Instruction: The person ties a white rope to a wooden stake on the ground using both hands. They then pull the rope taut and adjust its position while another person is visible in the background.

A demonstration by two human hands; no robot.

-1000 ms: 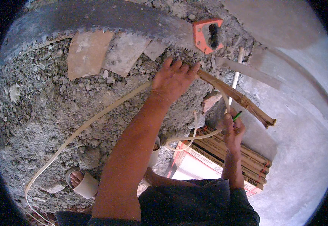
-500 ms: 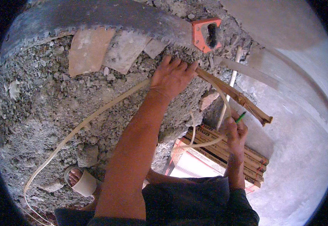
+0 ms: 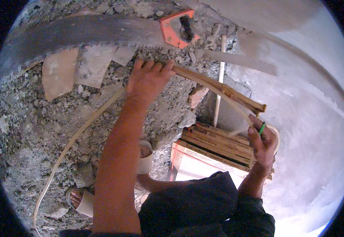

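Observation:
My left hand (image 3: 148,81) is closed over one end of a rough wooden stick (image 3: 223,91) and the pale flexible hose (image 3: 79,132) that runs alongside it. The hose comes up from the lower left, passes under that hand and continues along the stick. At the right, my right hand (image 3: 263,142) grips the hose between thumb and fingers, just below the stick's splintered far end. A thin green pencil-like thing (image 3: 262,128) also sticks out between its fingers. Behind the right hand the hose bends in a loop. My left palm hides the stick's near end.
A large saw (image 3: 101,31) with an orange handle (image 3: 176,33) lies across tile pieces (image 3: 61,73) on rubble ground. A white pipe (image 3: 220,79) leans by a flat strip (image 3: 241,62). Stacked cardboard boxes (image 3: 215,148) stand before my lap, beside a grey plastered wall (image 3: 310,130).
My right hand has moved right and slightly down, drawing the hose closer along the stick. The whole scene has shifted left in view, and my second sandalled foot now shows.

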